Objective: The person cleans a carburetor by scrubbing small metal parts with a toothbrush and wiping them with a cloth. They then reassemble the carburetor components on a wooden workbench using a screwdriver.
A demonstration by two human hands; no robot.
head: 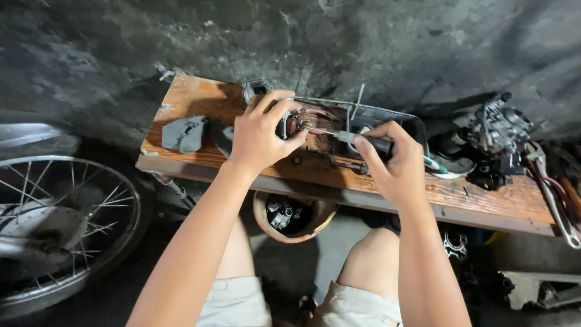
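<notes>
The left hand (pixel 259 134) is closed around a small round metal motor part with reddish copper wire (pixel 298 123), holding it down on the long worn wooden plank worktop (pixel 484 200). The right hand (pixel 393 160) has its grip tight on the dark handle of a screwdriver (pixel 372 143), and the tip points left at the part.

The tip could slip off and poke the left fingers, because they sit right beside it. A hard push could also scratch or cut the thin copper wire. The part could roll, since it is round and only one hand holds it.

The part looks old and dirty, grey metal with rusty brown in the middle. It lies near the middle of the worktop, just in front of a dark metal tray (pixel 387 115). A spoked wheel (pixel 66 218) stands far off to the left.
</notes>
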